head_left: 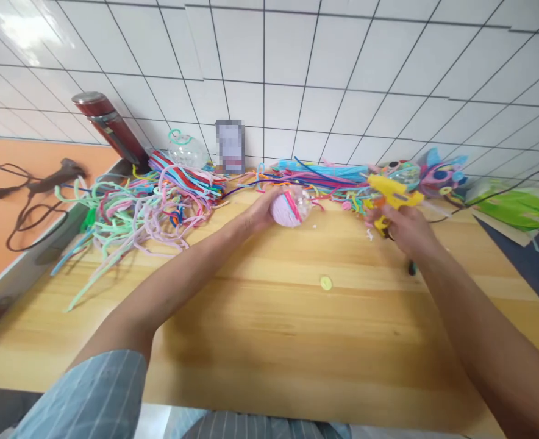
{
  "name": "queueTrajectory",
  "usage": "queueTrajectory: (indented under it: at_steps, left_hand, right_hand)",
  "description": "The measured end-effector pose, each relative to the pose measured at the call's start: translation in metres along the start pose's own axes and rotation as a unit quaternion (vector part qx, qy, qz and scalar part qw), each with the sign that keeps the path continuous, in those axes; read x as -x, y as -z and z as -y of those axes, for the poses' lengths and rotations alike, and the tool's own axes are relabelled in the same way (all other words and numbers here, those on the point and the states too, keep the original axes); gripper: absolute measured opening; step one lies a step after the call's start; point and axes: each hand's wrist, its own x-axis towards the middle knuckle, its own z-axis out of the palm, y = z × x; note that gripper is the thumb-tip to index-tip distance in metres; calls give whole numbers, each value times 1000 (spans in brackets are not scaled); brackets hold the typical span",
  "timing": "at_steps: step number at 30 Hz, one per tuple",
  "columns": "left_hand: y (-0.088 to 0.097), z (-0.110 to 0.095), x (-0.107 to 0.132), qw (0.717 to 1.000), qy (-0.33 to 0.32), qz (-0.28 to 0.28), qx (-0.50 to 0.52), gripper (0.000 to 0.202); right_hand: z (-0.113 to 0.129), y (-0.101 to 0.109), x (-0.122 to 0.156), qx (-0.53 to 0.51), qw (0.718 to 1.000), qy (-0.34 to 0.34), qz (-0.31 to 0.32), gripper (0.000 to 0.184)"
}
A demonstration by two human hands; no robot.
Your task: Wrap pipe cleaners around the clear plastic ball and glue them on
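Note:
My left hand (264, 210) is closed around the left side of a clear plastic ball (303, 198). Part of the ball is wrapped in lilac pipe cleaners (284, 212), with a pink and red band beside them. In my right hand (409, 228) is a yellow glue gun (395, 192), its body pointing up and left, apart from the ball. A black cord runs from near that hand to the right. On the wooden table (251, 341) between my forearms lies a small yellow disc (326, 283).
Loose green and lilac pipe cleaners (127, 213) spread at the left. More bundles (324, 174) line the tiled wall, where a phone (230, 146) leans. A red thermos (109, 128), another clear ball (187, 149), a decorated fish-like ball (441, 177) and a green bag (516, 207) stand around the edges.

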Motion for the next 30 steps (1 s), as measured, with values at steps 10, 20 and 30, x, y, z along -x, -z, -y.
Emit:
queueTrajectory:
  at_steps: [10,20,30]
  left_hand:
    - [-15,23,144,861,-159,39,-482,68]
    - [-7,46,153,832,-276,54,-478,64]
    - [-1,43,146,860,-245,37,-447,69]
  right_hand:
    - [-63,8,130,338,926,162,42,44]
    - [-13,35,142,457,836,302,-16,45]
    - [42,-161,155,316,859,397,63,63]
